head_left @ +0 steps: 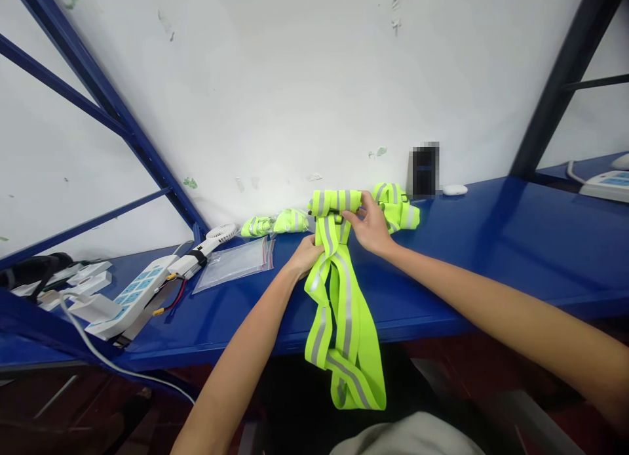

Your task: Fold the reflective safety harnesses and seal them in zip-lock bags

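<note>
A big blue table (472, 258) is stretching out under both hands. Over it, the bright yellow-green strap (361, 337) is hanging between the two hands, its long loops drooping past the table's front edge, probably because only the upper part is being held. The right hand (369, 227) is pinching the rolled top near its right end, thumb in front, maybe so it is not coming undone. The left hand (305, 253) is gripping the strap's side just below the roll, likely keeping it steady; its fingertips are hiding behind, so I cannot tell how tightly they are squeezing. Far left of the left hand, a white power strip (132, 297) is lying. Nearer that hand, flat clear bags (236, 265) are resting. Just behind the right hand, a loose bundle (407, 216) is sitting. Beyond the left hand, a smaller bundle (292, 221) is leaning near the wall. Farther right of the right hand, a little white case (455, 190) is sitting.
</note>
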The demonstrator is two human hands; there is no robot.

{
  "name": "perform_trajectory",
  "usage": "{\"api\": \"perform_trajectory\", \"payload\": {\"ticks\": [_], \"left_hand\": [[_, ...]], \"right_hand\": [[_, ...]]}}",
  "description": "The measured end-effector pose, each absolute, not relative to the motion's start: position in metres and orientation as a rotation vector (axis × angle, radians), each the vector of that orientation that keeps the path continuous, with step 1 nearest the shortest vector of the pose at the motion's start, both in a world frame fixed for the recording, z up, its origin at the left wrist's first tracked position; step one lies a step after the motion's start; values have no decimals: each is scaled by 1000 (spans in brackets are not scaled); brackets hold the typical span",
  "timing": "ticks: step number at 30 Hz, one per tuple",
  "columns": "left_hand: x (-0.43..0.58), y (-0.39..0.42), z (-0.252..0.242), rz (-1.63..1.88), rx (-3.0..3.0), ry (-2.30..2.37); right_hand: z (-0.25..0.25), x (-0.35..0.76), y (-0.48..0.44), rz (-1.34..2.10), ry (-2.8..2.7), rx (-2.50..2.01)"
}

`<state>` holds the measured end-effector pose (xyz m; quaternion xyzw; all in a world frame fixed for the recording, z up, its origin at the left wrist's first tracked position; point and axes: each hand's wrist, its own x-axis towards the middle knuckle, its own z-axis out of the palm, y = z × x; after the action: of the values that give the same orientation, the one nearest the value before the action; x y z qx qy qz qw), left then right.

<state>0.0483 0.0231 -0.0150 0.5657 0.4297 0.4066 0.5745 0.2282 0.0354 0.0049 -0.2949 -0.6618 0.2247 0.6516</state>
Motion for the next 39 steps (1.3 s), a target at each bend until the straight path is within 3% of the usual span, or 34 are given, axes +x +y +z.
{"api": "perform_trajectory", "payload": {"ticks": [12,24,32,39], "left_hand": [[54,25,-20,1110,1226,797],[52,24,-18,1291,1100,836],[49,23,-17,1274,1196,863],[45,20,-12,1287,1350,894]], "right_hand": [[7,234,33,343,-1718,-757],[3,236,33,598,-1858,-519],[5,235,29,625,-1946,-638],[0,231,41,1038,-1796,-692]]}}
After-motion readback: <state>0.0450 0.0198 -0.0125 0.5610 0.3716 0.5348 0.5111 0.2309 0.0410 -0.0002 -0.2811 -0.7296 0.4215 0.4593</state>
